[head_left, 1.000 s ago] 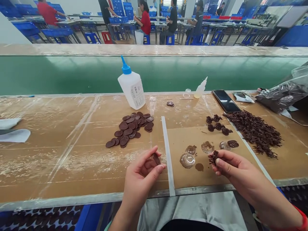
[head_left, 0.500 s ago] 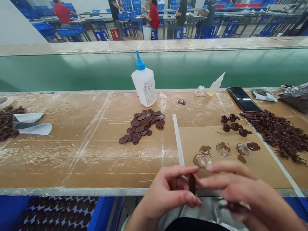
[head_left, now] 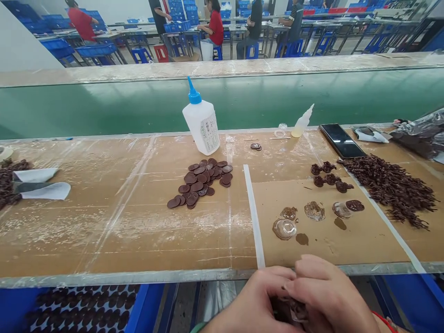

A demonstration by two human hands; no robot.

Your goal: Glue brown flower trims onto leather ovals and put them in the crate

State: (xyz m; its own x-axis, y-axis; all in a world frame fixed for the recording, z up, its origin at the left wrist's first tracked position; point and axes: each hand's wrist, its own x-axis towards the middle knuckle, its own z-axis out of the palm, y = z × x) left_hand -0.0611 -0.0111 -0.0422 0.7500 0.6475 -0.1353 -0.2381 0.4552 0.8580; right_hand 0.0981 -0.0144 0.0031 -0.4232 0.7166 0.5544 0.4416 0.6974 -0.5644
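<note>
My left hand and my right hand are pressed together in front of the table's near edge. Both are closed around a dark brown piece, partly visible between the palms; the fingertips are mostly hidden. Beyond them, a clear round dish sits on a brown sheet. To its right are a glossy smear, another clear dish and a brown oval disc. Small dark brown clusters lie farther back. A loose pile of brown oval discs is left of the white tape.
A white bottle with a blue nozzle stands behind the discs. A small squeeze bottle, a phone and a heap of dark brown strands are at right. Blue trays sit below the edge. People work in the background.
My hands have come together and moved lower, closing around the dark brown piece. The upright brown disc in my left fingers is now hidden. The camera view has shifted slightly.
</note>
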